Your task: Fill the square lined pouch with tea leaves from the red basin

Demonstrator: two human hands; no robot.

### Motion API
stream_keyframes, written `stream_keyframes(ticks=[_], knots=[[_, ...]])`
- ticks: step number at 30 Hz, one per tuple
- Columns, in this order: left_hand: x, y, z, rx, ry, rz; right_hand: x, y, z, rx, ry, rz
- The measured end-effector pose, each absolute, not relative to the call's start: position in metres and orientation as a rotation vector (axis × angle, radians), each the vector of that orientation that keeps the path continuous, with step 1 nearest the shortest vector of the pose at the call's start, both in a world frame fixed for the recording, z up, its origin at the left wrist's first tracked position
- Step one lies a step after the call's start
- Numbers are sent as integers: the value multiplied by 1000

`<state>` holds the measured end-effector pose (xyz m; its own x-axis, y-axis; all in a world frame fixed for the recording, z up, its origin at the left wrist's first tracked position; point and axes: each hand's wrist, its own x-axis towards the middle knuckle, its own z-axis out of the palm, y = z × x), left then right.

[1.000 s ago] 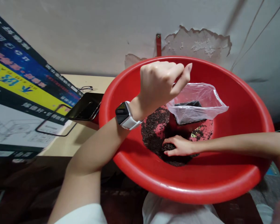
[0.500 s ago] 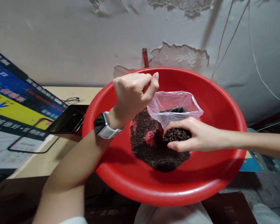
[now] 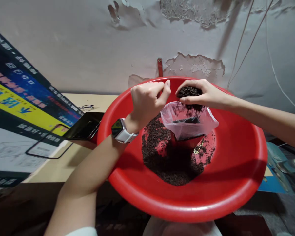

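Observation:
My right hand (image 3: 203, 93) is closed round a clump of dark, dry, twisted tea leaves (image 3: 188, 91). It is just above the mouth of a clear plastic bag (image 3: 186, 129), and some leaves are dropping from it into the bag. The bag stands upright with its rim spread, and a dark piece shows inside. My left hand (image 3: 148, 98), with a watch (image 3: 124, 131) on its wrist, is a fist at the bag's left edge; what its fingers hold, if anything, is hidden. Both are over a red basin (image 3: 186, 208) with loose leaves (image 3: 152, 144) on its floor.
Left of the basin, a black tray-like object (image 3: 85, 126) and a pair of glasses (image 3: 87, 107) lie on a pale tabletop (image 3: 49, 170). A printed box (image 3: 27, 108) leans there. Behind is a peeling wall (image 3: 83, 49); cords hang at the right.
My right hand has lifted the tea leaves up from the basin floor to over the bag's mouth, and leaves now fall. My left fist keeps its place by the bag; the view has shifted slightly.

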<state>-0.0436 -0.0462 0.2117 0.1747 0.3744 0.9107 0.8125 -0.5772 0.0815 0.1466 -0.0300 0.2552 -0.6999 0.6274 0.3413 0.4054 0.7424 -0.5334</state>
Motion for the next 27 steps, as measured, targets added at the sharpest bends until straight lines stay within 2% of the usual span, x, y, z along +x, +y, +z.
stream_keyframes(ticks=[10,20,27], knots=[[-42,-48,211,-1989,-1062,-1345,157,-22,239,-825,-2406,801],[-41,-46,210,-2042,-1138,-1350,149,-26,229,-902,-2339,582],[-42,-42,210,-2057,-1216,-1419,148,-26,227,-866,-2215,785]])
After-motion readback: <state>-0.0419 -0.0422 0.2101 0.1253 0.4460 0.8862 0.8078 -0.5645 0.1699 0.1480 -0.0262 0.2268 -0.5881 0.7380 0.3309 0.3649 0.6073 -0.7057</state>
